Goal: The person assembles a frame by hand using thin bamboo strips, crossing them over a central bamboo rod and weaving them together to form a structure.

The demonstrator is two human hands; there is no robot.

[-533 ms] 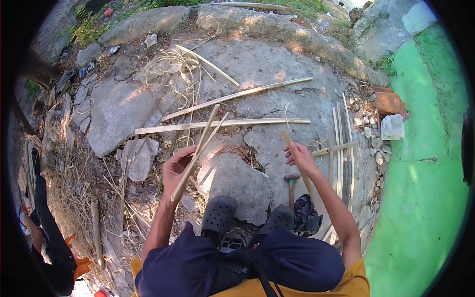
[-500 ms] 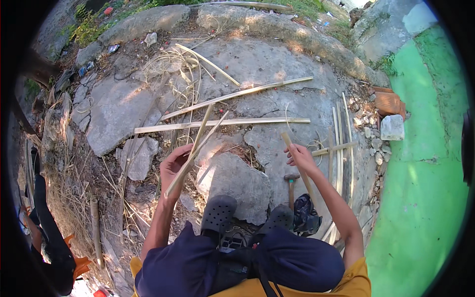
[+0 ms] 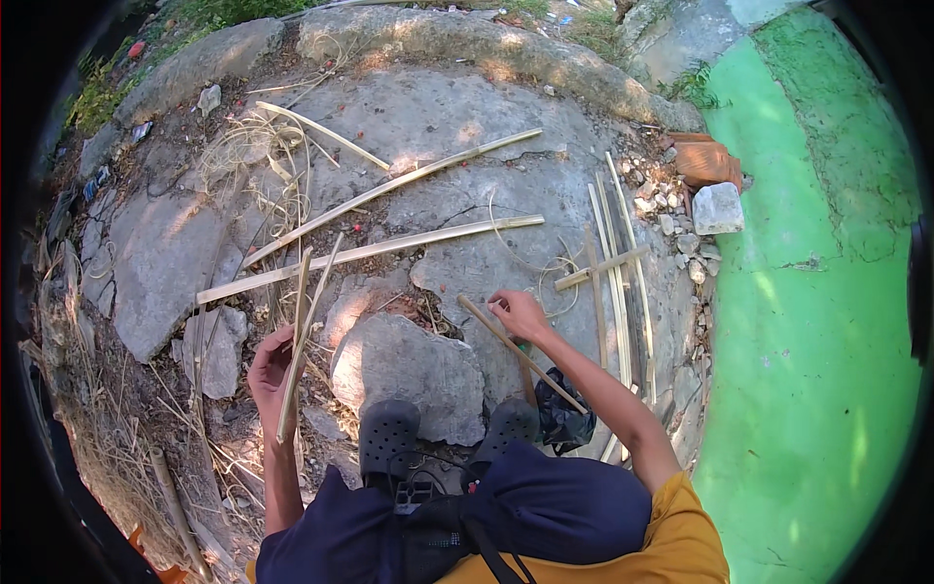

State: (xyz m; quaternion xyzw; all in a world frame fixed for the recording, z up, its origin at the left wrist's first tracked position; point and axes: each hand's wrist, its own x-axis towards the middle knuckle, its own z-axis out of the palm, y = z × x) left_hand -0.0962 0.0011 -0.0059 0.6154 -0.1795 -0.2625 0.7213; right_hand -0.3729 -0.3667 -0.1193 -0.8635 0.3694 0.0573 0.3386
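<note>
Since the earlier frames the left hand (image 3: 272, 375), clenched on two bamboo strips (image 3: 304, 331), had drawn them closer, while the right hand (image 3: 520, 313) at 3 o'clock gripped a stick (image 3: 516, 348).

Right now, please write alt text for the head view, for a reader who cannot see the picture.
Seen from above, a crouching person holds thin bamboo strips in the left hand while the right hand touches another bamboo strip lying on cracked stone ground. More long strips lie ahead and a green wall stands on the right.
</note>
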